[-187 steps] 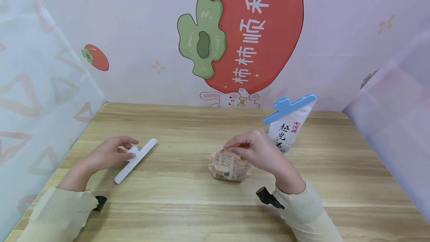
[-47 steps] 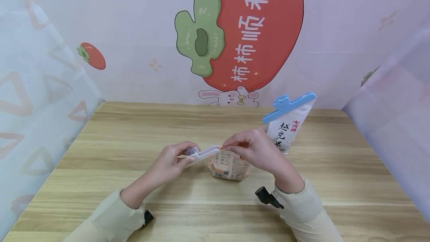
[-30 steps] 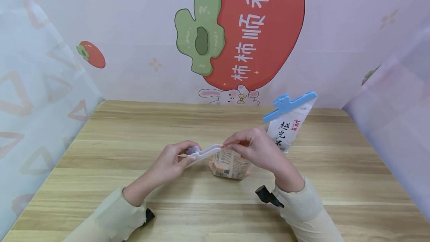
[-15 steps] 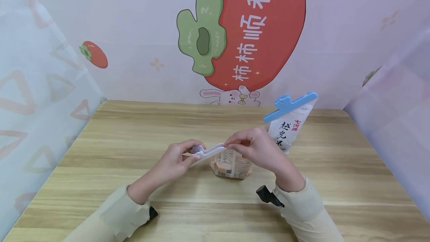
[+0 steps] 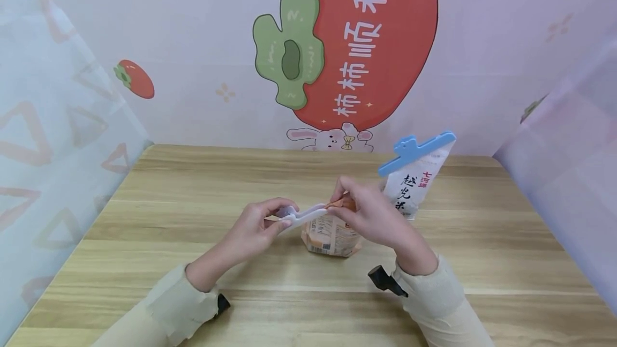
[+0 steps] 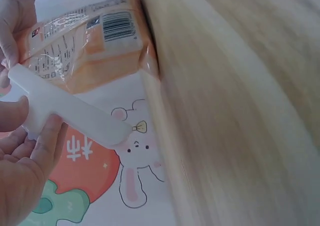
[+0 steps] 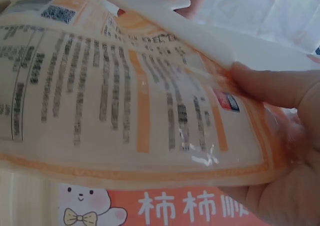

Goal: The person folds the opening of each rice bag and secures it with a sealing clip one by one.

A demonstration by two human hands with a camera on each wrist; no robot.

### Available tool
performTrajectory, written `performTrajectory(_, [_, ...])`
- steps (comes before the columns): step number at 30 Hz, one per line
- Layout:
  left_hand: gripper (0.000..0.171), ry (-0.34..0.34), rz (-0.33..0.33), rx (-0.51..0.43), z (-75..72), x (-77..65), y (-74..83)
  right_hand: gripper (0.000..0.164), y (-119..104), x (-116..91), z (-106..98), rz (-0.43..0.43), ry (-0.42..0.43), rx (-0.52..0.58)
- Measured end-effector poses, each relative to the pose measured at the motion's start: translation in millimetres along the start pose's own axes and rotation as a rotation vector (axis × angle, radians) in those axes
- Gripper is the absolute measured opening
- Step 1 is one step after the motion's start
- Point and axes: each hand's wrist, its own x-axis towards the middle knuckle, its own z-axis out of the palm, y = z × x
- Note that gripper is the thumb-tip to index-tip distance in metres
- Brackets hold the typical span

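Observation:
An orange-and-cream plastic food bag (image 5: 332, 240) with printed text stands in the middle of the table. My left hand (image 5: 250, 232) pinches a white bag clip (image 5: 308, 213) by its handles, thumb on one side and fingers on the other. The clip's two bars are apart, with their far end at the bag's top edge. At that top edge my right hand (image 5: 368, 216) pinches the gathered orange plastic between thumb and fingers. In the left wrist view the clip (image 6: 75, 105) slants across below the bag (image 6: 100, 45). The right wrist view shows the clip (image 7: 200, 30) along the bag's edge.
Behind my right hand stands a white bag (image 5: 412, 186) with black and red characters, closed by a blue clip (image 5: 416, 151). The wooden table (image 5: 260, 293) ends at a printed backdrop (image 5: 202, 31), with cloth walls at both sides.
My left hand has brought the clip from the table's left side to the bag's top. Over the last second it edges further right. My right fingers have shifted, and more orange plastic shows.

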Motion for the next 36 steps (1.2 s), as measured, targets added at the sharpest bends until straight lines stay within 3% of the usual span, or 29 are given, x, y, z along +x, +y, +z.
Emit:
performTrajectory(7, [0.019, -0.006, 0.031, -0.017, 0.1, 3.2, 3.0, 0.009, -1, -2, -3, -0.030, -0.068, 0.058])
performTrajectory(13, [0.020, -0.007, 0.021, -0.004, -1.8, 4.0, 3.1, 0.009, 0, -5, -12, -0.007, -0.051, 0.043])
performTrajectory(26, [0.019, -0.013, 0.055, -0.021, -0.7, 5.3, 3.2, 0.008, 3, -7, -14, -0.301, 0.059, -0.203])
performTrajectory(32, [0.019, -0.013, 0.049, -0.019, -0.1, 6.7, 9.8, 0.008, 4, -6, -11, -0.329, 0.064, -0.210])
performTrajectory(36, [0.019, -0.014, 0.066, -0.015, 0.1, 7.9, 10.3, 0.017, 1, -5, -11, -0.328, 0.042, -0.211])
